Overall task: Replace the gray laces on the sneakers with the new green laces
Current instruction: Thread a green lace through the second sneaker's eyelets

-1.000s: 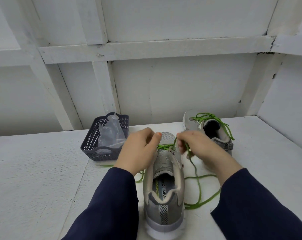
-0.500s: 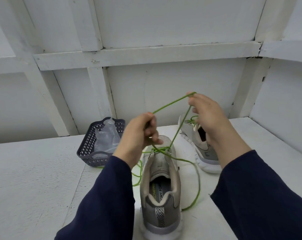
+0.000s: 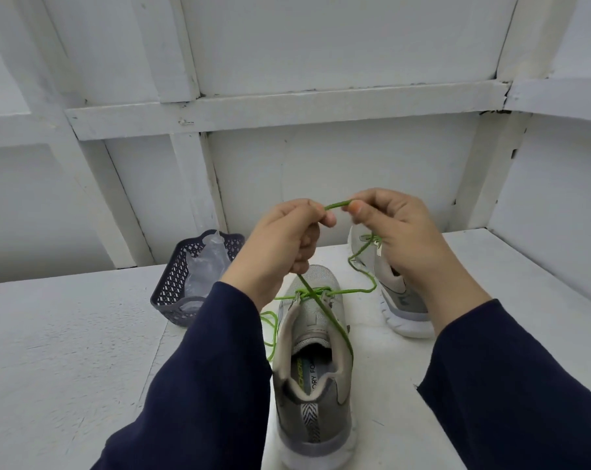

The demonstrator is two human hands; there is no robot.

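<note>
A grey sneaker (image 3: 316, 395) stands on the white table (image 3: 67, 351), heel toward me, with a green lace (image 3: 324, 310) threaded through its front eyelets. Both hands are raised above its toe. My left hand (image 3: 280, 245) grips the lace, which runs taut down from the fist to the shoe. My right hand (image 3: 399, 232) pinches the same lace a short way along, so a short stretch spans between the two hands. Loose green loops lie on either side of the shoe. A second grey sneaker (image 3: 396, 293) with green lacing stands behind my right hand, partly hidden.
A dark grey plastic basket (image 3: 172, 283) holding clear plastic wrapping sits at the back left of the table. White panelled walls close off the back and the right side. My dark blue sleeves cover the near table.
My hands came together: the right hand dropped and moved left toward the left hand, which rose. The lace between them is now short. The view also shifted slightly.
</note>
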